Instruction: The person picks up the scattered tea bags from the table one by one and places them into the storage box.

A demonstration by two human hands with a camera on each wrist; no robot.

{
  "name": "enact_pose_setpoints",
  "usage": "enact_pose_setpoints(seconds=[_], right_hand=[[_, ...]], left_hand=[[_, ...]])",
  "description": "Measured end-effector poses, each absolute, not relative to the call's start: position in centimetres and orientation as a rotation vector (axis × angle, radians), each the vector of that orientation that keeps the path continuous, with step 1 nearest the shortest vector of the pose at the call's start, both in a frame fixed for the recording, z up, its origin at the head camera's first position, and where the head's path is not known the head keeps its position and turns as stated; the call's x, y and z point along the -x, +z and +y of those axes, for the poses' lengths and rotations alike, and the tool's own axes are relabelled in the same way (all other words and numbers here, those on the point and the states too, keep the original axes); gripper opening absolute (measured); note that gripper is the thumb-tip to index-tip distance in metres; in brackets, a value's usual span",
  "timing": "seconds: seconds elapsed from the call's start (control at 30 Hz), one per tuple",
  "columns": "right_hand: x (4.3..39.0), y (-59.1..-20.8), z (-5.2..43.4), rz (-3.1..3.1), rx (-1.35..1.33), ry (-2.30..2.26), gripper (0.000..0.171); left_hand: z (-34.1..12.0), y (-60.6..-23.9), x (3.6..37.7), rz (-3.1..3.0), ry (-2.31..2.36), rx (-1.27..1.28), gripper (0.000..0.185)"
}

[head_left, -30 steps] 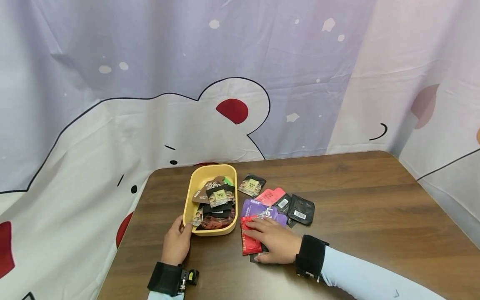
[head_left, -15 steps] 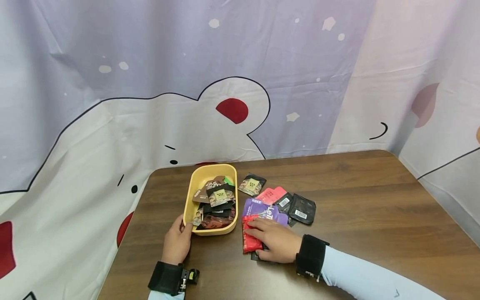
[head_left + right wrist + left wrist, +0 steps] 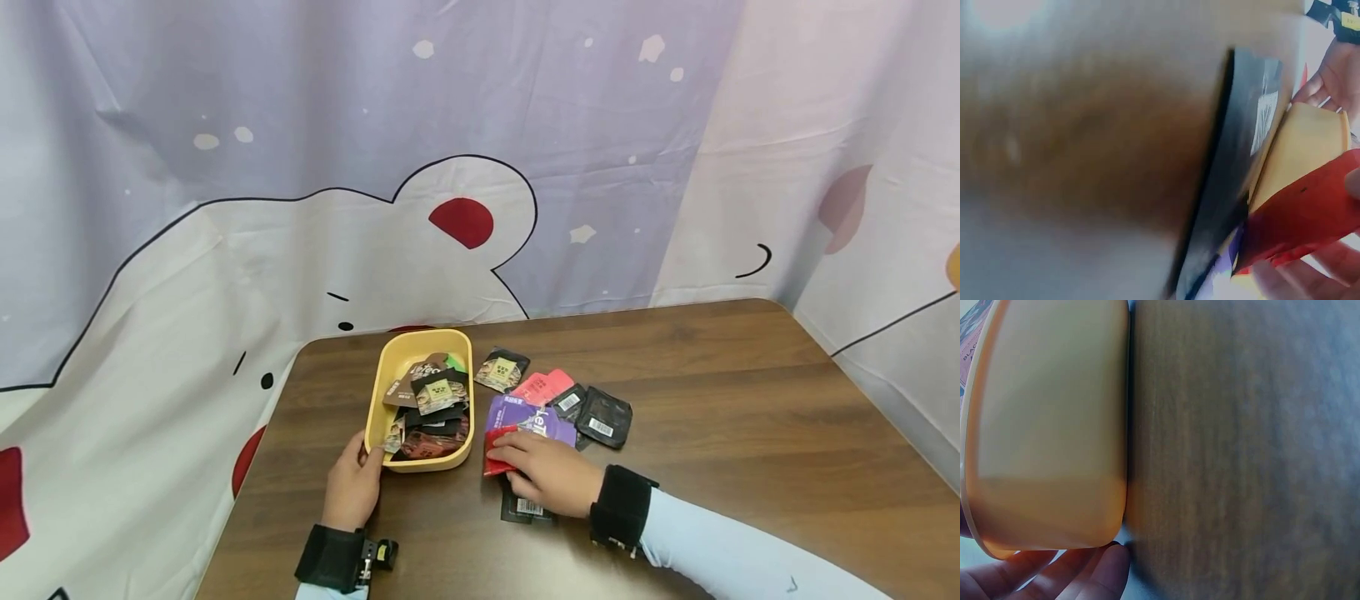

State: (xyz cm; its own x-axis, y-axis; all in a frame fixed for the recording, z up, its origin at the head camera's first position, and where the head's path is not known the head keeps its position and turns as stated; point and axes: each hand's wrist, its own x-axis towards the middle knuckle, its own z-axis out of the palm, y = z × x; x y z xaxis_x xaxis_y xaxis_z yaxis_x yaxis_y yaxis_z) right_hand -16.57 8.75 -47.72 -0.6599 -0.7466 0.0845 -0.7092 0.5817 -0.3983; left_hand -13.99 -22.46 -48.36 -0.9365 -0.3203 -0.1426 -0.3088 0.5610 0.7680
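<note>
Red packet (image 3: pixel 498 457): right of the yellow bin's (image 3: pixel 431 467) near end, tilted up in the right wrist view.
Right hand (image 3: pixel 558 473): right of the bin, its grip clamped on the red packet between thumb and fingers.
Left hand (image 3: pixel 352 486): at the bin's near left corner, its grip closed on the wall.
Yellow bin: on the wooden counter (image 3: pixel 712 400), holding brown and black packets.
Purple packet (image 3: pixel 517 410): right of the bin, just beyond the red one.
Pink packet (image 3: pixel 542 387): right of the bin, beyond the purple.
Barcoded black pouch (image 3: pixel 604 417): farther right of the bin.
</note>
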Motion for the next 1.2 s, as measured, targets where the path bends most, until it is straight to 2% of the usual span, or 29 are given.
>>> enact_pose_setpoints(seconds=[0.2,0.37,0.57,1.2], right_hand=[[17.3,-47.1,9.2,2.864,1.42,-0.713,0.032],[18.0,-45.0,9.6,2.887,1.345,-0.836,0.028],[18.9,-42.3,9.4,2.897,1.209,-0.94,0.033],[22.7,-41.7,0.9,2.818,1.409,-0.868,0.04]], left_hand=[[-22.4,-48.4,14.0,-2.758,-1.352,-0.559,0.049],[-22.4,-48.4,14.0,-2.753,-1.368,-0.572,0.049],[-22.4,-48.5,14.1,-2.743,-1.367,-0.565,0.048],[-22.4,-48.7,14.1,-2.734,-1.363,-0.559,0.047]])
